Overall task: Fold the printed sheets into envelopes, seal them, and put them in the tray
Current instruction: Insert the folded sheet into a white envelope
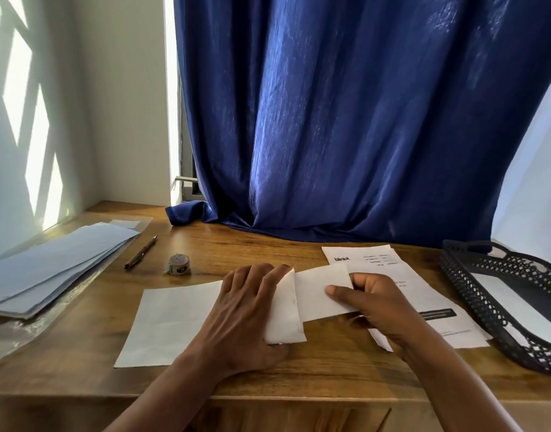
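A white envelope lies flat on the wooden desk, its open flap end raised under my left hand, whose fingers hold the mouth open. My right hand pinches a folded white sheet, and the sheet's left edge sits at the envelope's mouth. Printed sheets lie stacked to the right, partly hidden by my right hand. A black perforated tray stands at the far right with a white envelope inside.
A stack of pale blue envelopes lies at the left on a clear plastic sleeve. A pen and a small tape roll sit behind the white envelope. A blue curtain hangs down onto the desk's back edge.
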`<control>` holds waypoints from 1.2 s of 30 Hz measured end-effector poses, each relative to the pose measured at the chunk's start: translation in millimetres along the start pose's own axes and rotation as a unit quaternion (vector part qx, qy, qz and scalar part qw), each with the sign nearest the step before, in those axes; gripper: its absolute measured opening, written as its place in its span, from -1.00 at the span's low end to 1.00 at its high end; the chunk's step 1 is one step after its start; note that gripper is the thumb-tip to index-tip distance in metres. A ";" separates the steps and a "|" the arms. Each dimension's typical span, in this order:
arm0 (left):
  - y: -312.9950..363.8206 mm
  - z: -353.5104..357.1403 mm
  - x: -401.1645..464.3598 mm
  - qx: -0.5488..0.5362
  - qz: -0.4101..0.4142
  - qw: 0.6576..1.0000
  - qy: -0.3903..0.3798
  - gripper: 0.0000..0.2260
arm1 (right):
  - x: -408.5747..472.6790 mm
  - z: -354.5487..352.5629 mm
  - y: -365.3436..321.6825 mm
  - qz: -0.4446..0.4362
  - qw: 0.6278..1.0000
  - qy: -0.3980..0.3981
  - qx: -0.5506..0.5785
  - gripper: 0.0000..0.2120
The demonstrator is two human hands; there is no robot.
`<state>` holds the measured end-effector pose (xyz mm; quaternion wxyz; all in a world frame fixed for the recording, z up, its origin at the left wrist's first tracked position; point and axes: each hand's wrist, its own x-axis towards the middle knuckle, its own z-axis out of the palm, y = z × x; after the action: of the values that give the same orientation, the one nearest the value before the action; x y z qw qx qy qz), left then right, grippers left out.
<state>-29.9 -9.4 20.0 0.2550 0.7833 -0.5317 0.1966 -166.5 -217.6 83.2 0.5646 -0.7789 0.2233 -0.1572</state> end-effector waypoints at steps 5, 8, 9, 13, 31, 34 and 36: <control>2.6 -1.9 -0.7 0.003 0.004 1.000 0.005 0.02 | -2.7 40.4 -3.4 -0.029 0.999 -0.001 -0.034 -0.90; 3.0 -2.1 -0.7 0.011 0.005 1.000 0.008 0.02 | -6.7 61.9 -0.8 -0.037 0.998 -0.004 -0.049 -0.88; 3.3 -2.0 -0.6 0.014 0.005 1.000 0.008 0.03 | -8.0 66.6 0.0 -0.039 0.998 -0.004 -0.051 -0.90; 4.1 -2.0 -0.6 0.018 0.000 1.000 0.012 0.02 | -8.5 66.5 -3.4 -0.041 0.998 0.015 -0.044 -0.85; 2.5 -0.3 -1.5 0.019 0.005 1.000 0.004 0.05 | 7.9 80.5 -0.8 -0.004 0.994 -0.095 -0.058 -0.72; 0.5 3.0 -1.0 0.010 0.006 1.000 0.012 0.05 | 2.3 72.1 4.1 -0.003 0.996 -0.085 -0.016 -0.73; -0.7 4.4 -1.0 -0.004 -0.006 1.000 -0.007 0.11 | 1.8 63.2 10.3 0.000 1.000 -0.029 0.006 -0.82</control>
<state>-29.4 -11.1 15.8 0.2552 0.7869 -0.5296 0.1877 -135.3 -170.1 53.6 0.5756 -0.7796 0.2062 -0.1355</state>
